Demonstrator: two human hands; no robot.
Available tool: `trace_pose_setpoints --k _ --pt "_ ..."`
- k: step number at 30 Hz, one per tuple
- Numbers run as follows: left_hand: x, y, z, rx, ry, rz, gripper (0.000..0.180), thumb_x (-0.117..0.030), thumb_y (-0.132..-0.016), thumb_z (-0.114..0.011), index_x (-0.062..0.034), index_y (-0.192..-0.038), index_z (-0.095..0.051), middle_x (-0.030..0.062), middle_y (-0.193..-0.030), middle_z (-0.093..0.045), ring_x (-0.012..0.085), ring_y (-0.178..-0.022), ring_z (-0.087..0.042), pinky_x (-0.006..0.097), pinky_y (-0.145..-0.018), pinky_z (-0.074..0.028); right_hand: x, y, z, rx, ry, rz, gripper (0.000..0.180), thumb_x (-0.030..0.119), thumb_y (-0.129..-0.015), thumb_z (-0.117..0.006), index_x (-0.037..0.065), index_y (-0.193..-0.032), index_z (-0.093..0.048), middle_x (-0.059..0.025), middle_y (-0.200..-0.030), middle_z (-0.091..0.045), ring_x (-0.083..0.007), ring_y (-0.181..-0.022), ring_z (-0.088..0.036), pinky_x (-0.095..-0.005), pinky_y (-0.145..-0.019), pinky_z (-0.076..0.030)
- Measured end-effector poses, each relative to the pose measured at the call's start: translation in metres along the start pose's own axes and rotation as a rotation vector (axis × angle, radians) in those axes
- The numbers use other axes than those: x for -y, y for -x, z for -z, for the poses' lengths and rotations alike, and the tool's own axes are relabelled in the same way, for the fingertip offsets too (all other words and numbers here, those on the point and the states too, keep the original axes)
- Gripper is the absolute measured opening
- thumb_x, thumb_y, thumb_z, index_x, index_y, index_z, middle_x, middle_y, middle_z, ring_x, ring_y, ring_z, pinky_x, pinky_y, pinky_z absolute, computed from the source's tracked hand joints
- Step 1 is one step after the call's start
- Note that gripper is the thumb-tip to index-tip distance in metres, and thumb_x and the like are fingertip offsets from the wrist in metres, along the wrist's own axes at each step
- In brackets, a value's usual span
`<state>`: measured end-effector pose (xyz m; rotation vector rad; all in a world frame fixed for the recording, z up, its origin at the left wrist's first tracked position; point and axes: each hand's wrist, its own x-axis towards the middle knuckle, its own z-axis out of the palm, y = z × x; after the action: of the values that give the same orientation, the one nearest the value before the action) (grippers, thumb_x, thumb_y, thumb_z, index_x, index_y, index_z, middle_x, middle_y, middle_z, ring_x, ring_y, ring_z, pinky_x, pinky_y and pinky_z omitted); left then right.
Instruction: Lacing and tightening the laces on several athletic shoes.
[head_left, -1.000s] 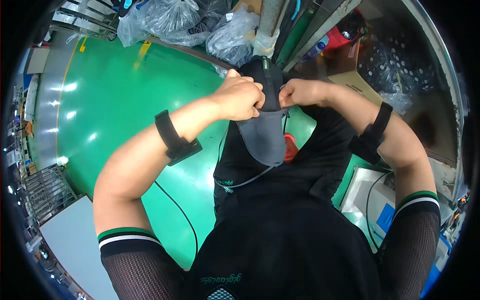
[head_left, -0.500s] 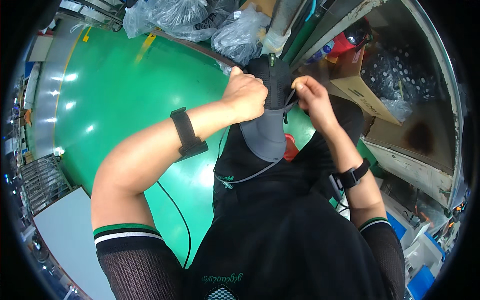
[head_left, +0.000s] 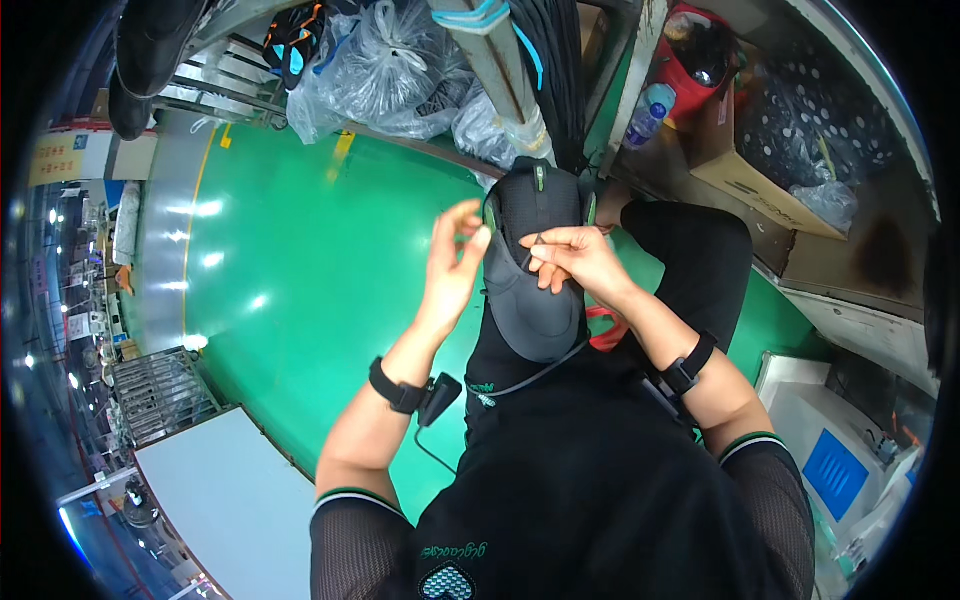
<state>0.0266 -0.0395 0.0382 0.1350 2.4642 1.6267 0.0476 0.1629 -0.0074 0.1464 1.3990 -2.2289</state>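
I see a dark grey shoe (head_left: 535, 270) with green trim resting on the lap, toe toward twelve o'clock, a thin lace (head_left: 527, 258) pinched above it

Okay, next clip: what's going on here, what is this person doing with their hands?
A seated person works on a dark shoe upper resting on their lap above a green floor. The right hand lies on the upper and pinches a thin dark lace between its fingers. The left hand is raised just beside the upper, its fingers curled together as if pinching something too fine to make out. Each wrist wears a black strap. Clear plastic bags lie further off.
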Motion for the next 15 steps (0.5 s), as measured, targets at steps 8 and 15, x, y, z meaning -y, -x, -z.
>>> trace_pose_setpoints --k 8,15 --pt "0.039 0.037 0.036 0.61 -0.52 0.437 0.049 -0.039 -0.091 -0.059 -0.0074 -0.128 -0.053 0.0154 -0.121 -0.058 0.0257 -0.116 -0.053 0.04 -0.097 -0.041 -0.002 -0.003 -0.003 0.127 -0.069 -0.011 0.023 0.016 -0.094 -0.058 0.0 -0.11 -0.064 -0.0049 -0.078 -0.064 -0.0097 -0.06 -0.062 -0.0193 -0.05 -0.049" --pt "-0.039 0.058 -0.004 0.706 -0.44 -0.489 0.046 -0.042 -0.087 -0.06 -0.0057 -0.115 -0.064 0.0019 -0.12 -0.062 0.0232 -0.11 -0.053 0.037 -0.091 -0.041 0.017 0.011 -0.005 0.02 0.14 0.067 0.018 0.017 -0.095 -0.056 0.002 -0.094 -0.064 0.0007 -0.068 -0.057 -0.0039 -0.048 -0.046 -0.0184 -0.044 -0.035"
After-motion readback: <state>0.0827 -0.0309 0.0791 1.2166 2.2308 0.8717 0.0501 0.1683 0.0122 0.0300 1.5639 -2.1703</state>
